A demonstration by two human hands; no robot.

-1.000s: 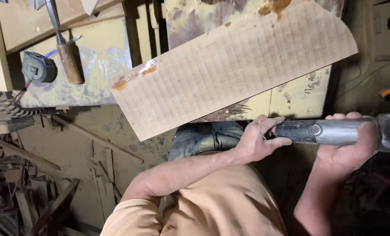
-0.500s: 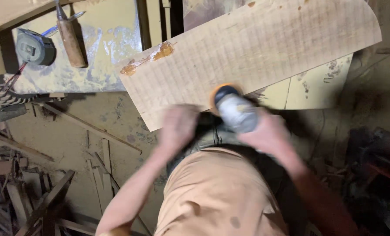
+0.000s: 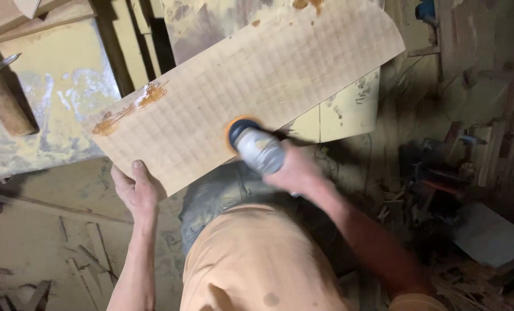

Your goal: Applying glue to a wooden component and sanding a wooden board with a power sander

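A pale wooden board [image 3: 257,92] with faint grid lines and orange-brown stains lies tilted across a yellow workbench [image 3: 55,80]. My left hand [image 3: 135,190] grips the board's near left edge, thumb on top. My right hand [image 3: 294,170] holds a grey power sander [image 3: 257,148] whose orange-rimmed disc rests on the board near its front edge. My orange shirt and grey trousers fill the lower middle of the view.
A wooden-handled tool [image 3: 3,98] lies on the bench at the far left. Dark gaps and slats run behind the board. Wood scraps and offcuts [image 3: 447,173] litter the floor on the right, and more strips lie on the dusty floor at lower left.
My right hand swung the sander from the right side up onto the board. My left hand left the tool and took hold of the board's near left edge.
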